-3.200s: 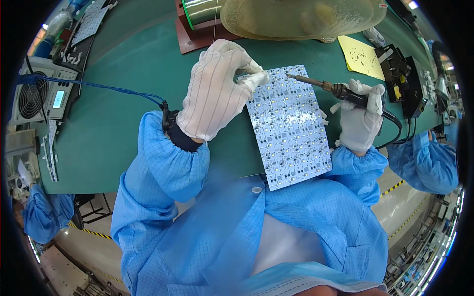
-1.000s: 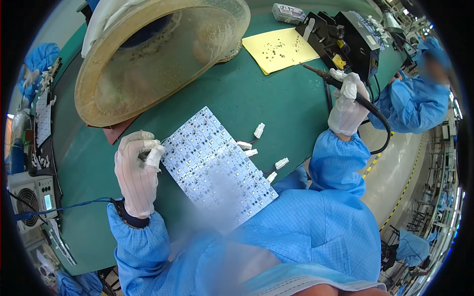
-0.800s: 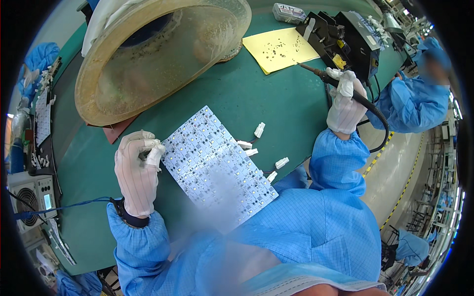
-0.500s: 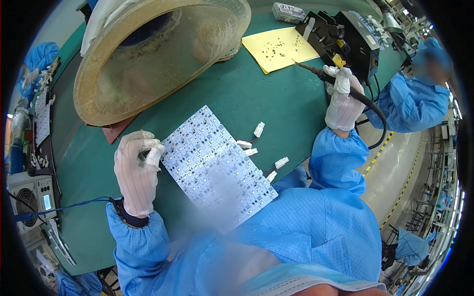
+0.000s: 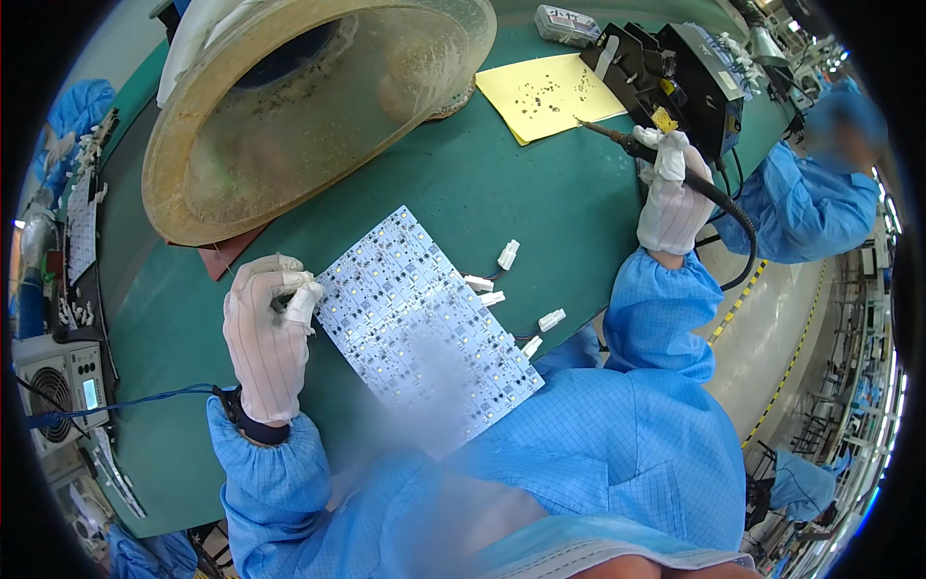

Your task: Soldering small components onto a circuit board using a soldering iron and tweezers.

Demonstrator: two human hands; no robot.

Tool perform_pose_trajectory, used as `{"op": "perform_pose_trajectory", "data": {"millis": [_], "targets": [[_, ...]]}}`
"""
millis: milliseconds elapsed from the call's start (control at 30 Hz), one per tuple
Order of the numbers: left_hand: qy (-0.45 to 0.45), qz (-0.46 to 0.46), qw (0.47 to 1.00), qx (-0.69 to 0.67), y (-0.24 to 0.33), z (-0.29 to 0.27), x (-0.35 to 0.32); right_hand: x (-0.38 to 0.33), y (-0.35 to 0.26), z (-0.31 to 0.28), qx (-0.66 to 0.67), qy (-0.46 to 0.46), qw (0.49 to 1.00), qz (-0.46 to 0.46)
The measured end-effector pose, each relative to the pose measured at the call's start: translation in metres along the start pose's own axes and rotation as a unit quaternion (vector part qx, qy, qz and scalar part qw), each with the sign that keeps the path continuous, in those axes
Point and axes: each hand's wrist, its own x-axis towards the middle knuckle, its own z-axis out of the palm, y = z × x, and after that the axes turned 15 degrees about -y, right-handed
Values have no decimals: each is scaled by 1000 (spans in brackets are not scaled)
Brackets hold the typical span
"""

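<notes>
My right hand (image 5: 672, 198), in a white glove, grips a soldering iron (image 5: 627, 143) with a thick black cable. Its tip reaches the edge of a yellow sheet (image 5: 550, 92) dotted with dark specks. My left hand (image 5: 268, 323), gloved and wearing a dark wrist strap, is closed in a pinch at the left corner of a white LED circuit board (image 5: 386, 299). What lies between those fingertips is too small to make out. Several white connectors (image 5: 508, 255) on short leads stick out along the board's right side. A blurred haze covers the board's near part.
A large yellowed, funnel-shaped hood (image 5: 289, 145) overhangs the green table (image 5: 559, 203) at the far left. The black soldering station (image 5: 699, 82) and a small clear box (image 5: 566, 26) stand at the back right. Left is a fan unit (image 5: 63, 391). A co-worker (image 5: 801, 203) sits at right.
Both hands keep their places almost unchanged. The whole view has shifted very slightly; nothing has been picked up or let go.
</notes>
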Motion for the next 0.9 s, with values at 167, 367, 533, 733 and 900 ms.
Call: {"op": "perform_pose_trajectory", "data": {"millis": [167,367,533,733,900], "targets": [[-5,-8,1000,-8,2,0,0,0,2,-1,-11,-4,1000,1],[-3,-5,1000,0,2,-1,0,-1,4,-4,2,-25,999,30],[-4,4,1000,3,1,0,1,-2,6,-4,-5,-40,998,46],[-5,0,1000,4,0,0,1,-1,-1,4,44,19,999,-7],[-5,-2,1000,2,2,0,1,-1,1,-1,13,5,1000,-8]]}}
